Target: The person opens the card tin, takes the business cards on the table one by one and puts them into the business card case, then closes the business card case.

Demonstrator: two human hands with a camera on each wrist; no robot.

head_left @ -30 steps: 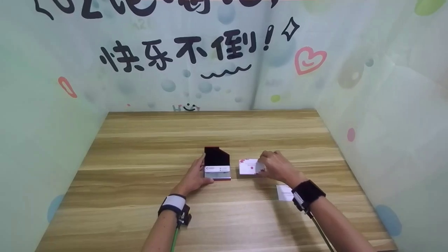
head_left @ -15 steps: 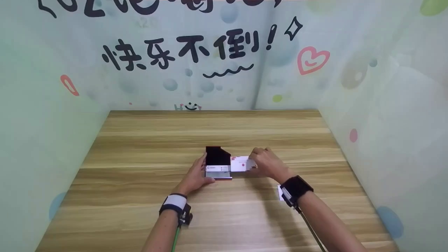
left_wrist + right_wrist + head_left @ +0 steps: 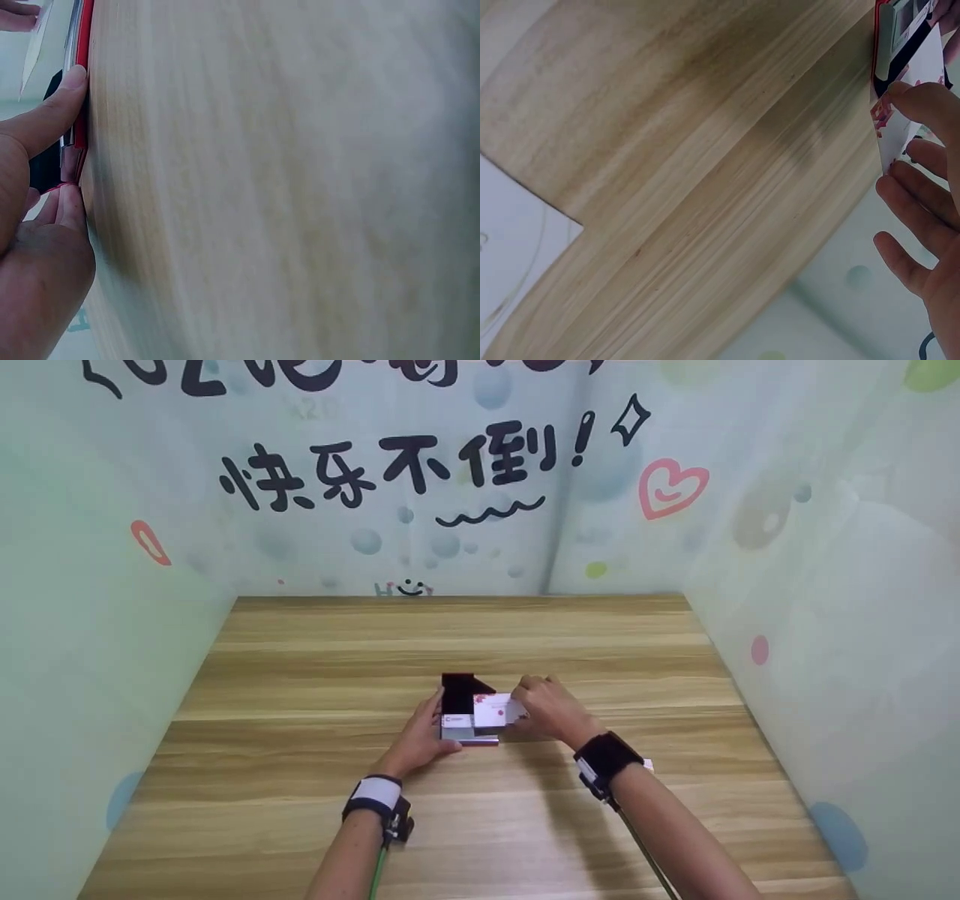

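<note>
An unfolded business card case with a black flap and silvery tray lies on the table; its red edge shows in the left wrist view. My left hand grips its left side, thumb at the near edge and fingers at the far one. Inside the tray is a white printed card, partly covered. Above it, my right hand pinches a white business card with red flower print between thumb and fingers. This card overlaps the right part of the case, tilted in the right wrist view.
Another white card lies on the wood-grain table, mostly hidden behind my right wrist in the head view. Printed fabric walls stand at the back and both sides. A cable runs along my right forearm.
My right hand has carried the flower-print card leftward, from beside the case to over its right part. The left hand and the case have stayed nearly still.
</note>
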